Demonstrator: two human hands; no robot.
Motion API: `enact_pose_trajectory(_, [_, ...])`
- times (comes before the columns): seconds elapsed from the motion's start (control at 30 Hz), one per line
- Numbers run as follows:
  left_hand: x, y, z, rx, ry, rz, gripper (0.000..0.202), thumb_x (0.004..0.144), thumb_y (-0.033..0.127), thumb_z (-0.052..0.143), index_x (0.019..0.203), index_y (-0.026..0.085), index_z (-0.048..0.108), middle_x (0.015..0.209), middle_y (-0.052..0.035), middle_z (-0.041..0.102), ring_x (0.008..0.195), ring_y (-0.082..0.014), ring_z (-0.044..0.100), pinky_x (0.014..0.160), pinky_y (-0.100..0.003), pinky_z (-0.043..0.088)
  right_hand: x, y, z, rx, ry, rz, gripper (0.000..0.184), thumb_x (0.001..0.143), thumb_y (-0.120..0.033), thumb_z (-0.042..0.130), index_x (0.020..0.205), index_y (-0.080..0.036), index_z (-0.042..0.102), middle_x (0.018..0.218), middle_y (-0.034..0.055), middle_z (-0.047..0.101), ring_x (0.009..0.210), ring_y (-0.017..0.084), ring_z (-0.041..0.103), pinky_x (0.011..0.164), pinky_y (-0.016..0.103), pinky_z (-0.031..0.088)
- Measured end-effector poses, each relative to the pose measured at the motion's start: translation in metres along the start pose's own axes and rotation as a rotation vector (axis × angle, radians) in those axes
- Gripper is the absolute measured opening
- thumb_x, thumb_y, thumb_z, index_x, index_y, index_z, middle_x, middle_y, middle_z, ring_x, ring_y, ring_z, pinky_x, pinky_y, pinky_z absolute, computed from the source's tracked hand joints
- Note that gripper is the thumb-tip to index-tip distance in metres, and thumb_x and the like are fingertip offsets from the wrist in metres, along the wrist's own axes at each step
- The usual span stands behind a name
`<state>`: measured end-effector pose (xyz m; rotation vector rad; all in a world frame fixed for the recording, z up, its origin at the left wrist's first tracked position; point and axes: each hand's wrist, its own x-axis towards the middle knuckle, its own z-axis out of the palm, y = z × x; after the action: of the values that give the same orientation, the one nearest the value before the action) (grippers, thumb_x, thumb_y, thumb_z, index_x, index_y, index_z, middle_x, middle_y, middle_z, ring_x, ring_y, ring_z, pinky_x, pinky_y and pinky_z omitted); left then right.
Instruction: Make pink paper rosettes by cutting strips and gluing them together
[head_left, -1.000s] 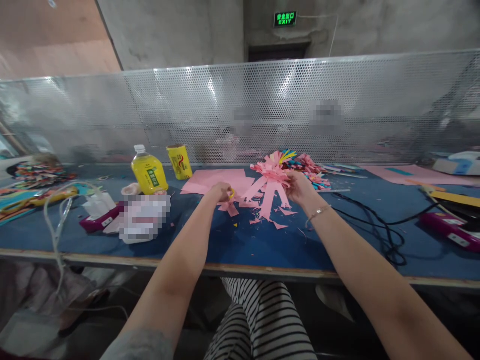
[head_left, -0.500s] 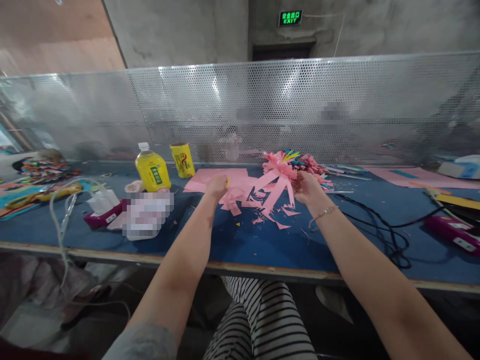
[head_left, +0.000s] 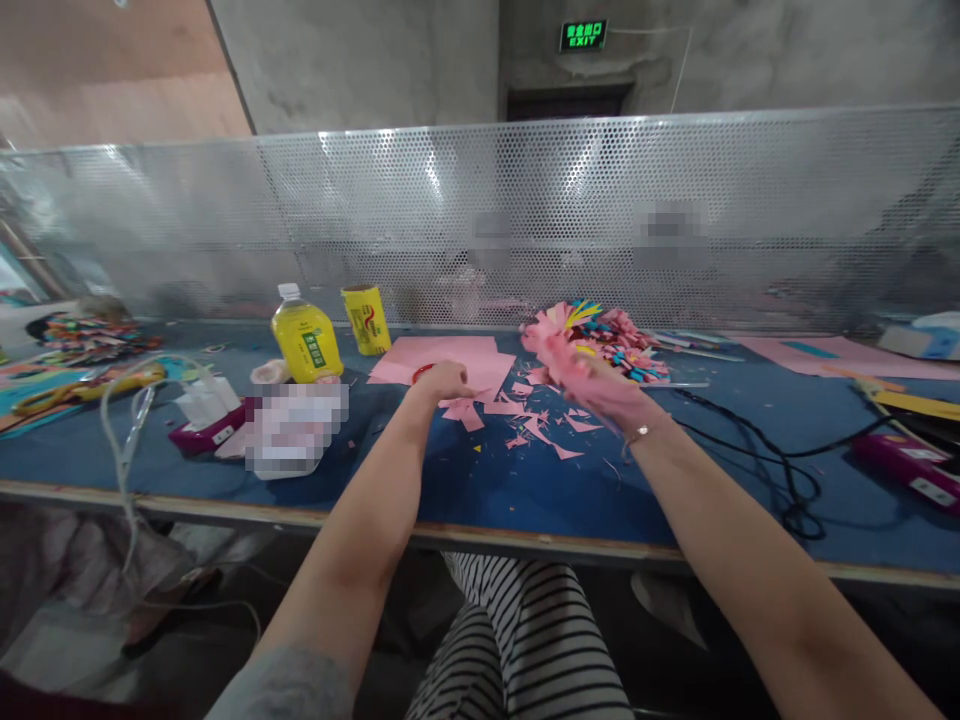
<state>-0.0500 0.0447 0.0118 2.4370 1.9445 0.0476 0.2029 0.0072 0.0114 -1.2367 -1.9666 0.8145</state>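
My right hand (head_left: 600, 382) is closed on a bunch of pink paper strips (head_left: 556, 345), a frilled tassel whose streamers are blurred and swing across the hand. Just behind it lies a heap of pink, blue and yellow paper strips (head_left: 619, 332). My left hand (head_left: 448, 380) rests low over the pink paper sheets (head_left: 469, 352), its fingers curled. Part of a red curved object (head_left: 424, 371) shows by its knuckles; whether the hand grips it is unclear. Pink scraps (head_left: 536, 425) lie scattered between the hands.
A yellow liquid bottle (head_left: 306, 340) and a yellow tube (head_left: 366, 320) stand at left. Near them are a purple power strip (head_left: 206, 430) and a white tub (head_left: 289, 462). Black cable (head_left: 787, 470) loops at right. A perforated metal screen (head_left: 420, 220) borders the table's back.
The tassel has tilted, its hanging streamers sweeping right over my right hand. My left hand has shifted slightly right and turned, and the red object has come into view.
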Motion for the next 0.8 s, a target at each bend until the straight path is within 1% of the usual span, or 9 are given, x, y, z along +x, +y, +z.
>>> enact_pose_trajectory(0.07, [-0.003, 0.005, -0.005, 0.043, -0.171, 0.003, 0.053, 0.057, 0.056, 0.055, 0.089, 0.014, 0.062, 0.091, -0.0097, 0.064, 0.078, -0.0192, 0.058, 0.068, -0.025, 0.043, 0.001, 0.000, 0.013, -0.118, 0.021, 0.018, 0.039, 0.074, -0.019, 0.038, 0.112, -0.013, 0.047, 0.089, 0.0100, 0.062, 0.069, 0.016, 0.057, 0.058, 0.026, 0.044])
enact_pose_trajectory(0.1, [-0.004, 0.008, -0.006, 0.062, -0.218, -0.005, 0.056, 0.054, 0.059, 0.056, 0.086, 0.013, 0.062, 0.088, -0.0102, 0.065, 0.075, -0.0190, 0.058, 0.065, -0.025, 0.043, 0.001, 0.001, 0.018, -0.214, 0.040, 0.004, 0.041, 0.071, -0.016, 0.042, 0.110, -0.012, 0.049, 0.092, 0.0114, 0.061, 0.073, 0.018, 0.057, 0.062, 0.027, 0.043])
enact_pose_trajectory(0.2, [-0.004, 0.016, -0.005, 0.038, -0.320, -0.048, 0.053, 0.052, 0.059, 0.056, 0.079, 0.013, 0.063, 0.083, -0.0101, 0.065, 0.071, -0.0184, 0.058, 0.062, -0.025, 0.044, 0.001, 0.001, 0.026, -0.617, 0.099, -0.111, 0.044, 0.065, -0.011, 0.046, 0.109, -0.010, 0.052, 0.098, 0.0135, 0.060, 0.089, 0.022, 0.054, 0.075, 0.028, 0.039])
enact_pose_trajectory(0.23, [-0.004, 0.018, -0.004, 0.008, -0.349, -0.076, 0.051, 0.053, 0.058, 0.056, 0.077, 0.013, 0.063, 0.082, -0.0093, 0.065, 0.070, -0.0181, 0.059, 0.061, -0.025, 0.044, 0.001, 0.001, 0.026, -0.699, 0.116, -0.148, 0.044, 0.065, -0.010, 0.046, 0.109, -0.010, 0.052, 0.099, 0.0135, 0.060, 0.092, 0.022, 0.053, 0.077, 0.028, 0.038])
enact_pose_trajectory(0.3, [-0.003, 0.021, -0.002, -0.042, -0.392, -0.147, 0.045, 0.054, 0.054, 0.056, 0.074, 0.014, 0.063, 0.078, -0.0075, 0.065, 0.067, -0.0177, 0.059, 0.062, -0.026, 0.045, 0.002, 0.001, 0.024, -0.744, 0.151, -0.190, 0.041, 0.067, -0.011, 0.044, 0.107, -0.010, 0.053, 0.098, 0.0127, 0.060, 0.092, 0.020, 0.052, 0.078, 0.027, 0.036])
enact_pose_trajectory(0.4, [-0.004, 0.026, -0.001, -0.068, -0.403, -0.235, 0.038, 0.056, 0.049, 0.055, 0.072, 0.015, 0.062, 0.072, -0.0060, 0.064, 0.064, -0.0178, 0.060, 0.064, -0.028, 0.046, 0.003, 0.000, 0.021, -0.720, 0.198, -0.204, 0.033, 0.069, -0.011, 0.042, 0.100, -0.012, 0.055, 0.090, 0.0095, 0.061, 0.087, 0.018, 0.053, 0.076, 0.025, 0.035])
enact_pose_trajectory(0.47, [-0.006, 0.028, -0.001, -0.058, -0.392, -0.243, 0.035, 0.057, 0.047, 0.054, 0.071, 0.016, 0.062, 0.071, -0.0068, 0.064, 0.066, -0.0195, 0.060, 0.067, -0.030, 0.046, 0.004, 0.000, 0.021, -0.686, 0.198, -0.198, 0.032, 0.069, -0.012, 0.042, 0.098, -0.013, 0.055, 0.084, 0.0069, 0.062, 0.083, 0.017, 0.053, 0.073, 0.024, 0.036])
enact_pose_trajectory(0.63, [-0.010, 0.037, -0.001, 0.111, -0.296, -0.193, 0.027, 0.051, 0.032, 0.059, 0.072, 0.016, 0.064, 0.076, -0.0113, 0.065, 0.082, -0.0268, 0.059, 0.073, -0.036, 0.045, 0.005, 0.000, 0.024, -0.635, 0.207, -0.189, 0.031, 0.069, -0.011, 0.043, 0.097, -0.013, 0.055, 0.085, 0.0066, 0.062, 0.080, 0.016, 0.054, 0.072, 0.024, 0.036])
enact_pose_trajectory(0.8, [-0.014, 0.035, -0.007, 0.142, -0.191, -0.113, 0.024, 0.050, 0.022, 0.056, 0.071, 0.013, 0.063, 0.078, -0.0133, 0.065, 0.076, -0.0242, 0.059, 0.066, -0.033, 0.046, 0.005, -0.003, 0.021, -0.604, 0.258, -0.197, 0.030, 0.072, -0.014, 0.042, 0.098, -0.014, 0.056, 0.086, 0.0073, 0.063, 0.080, 0.017, 0.055, 0.072, 0.025, 0.038])
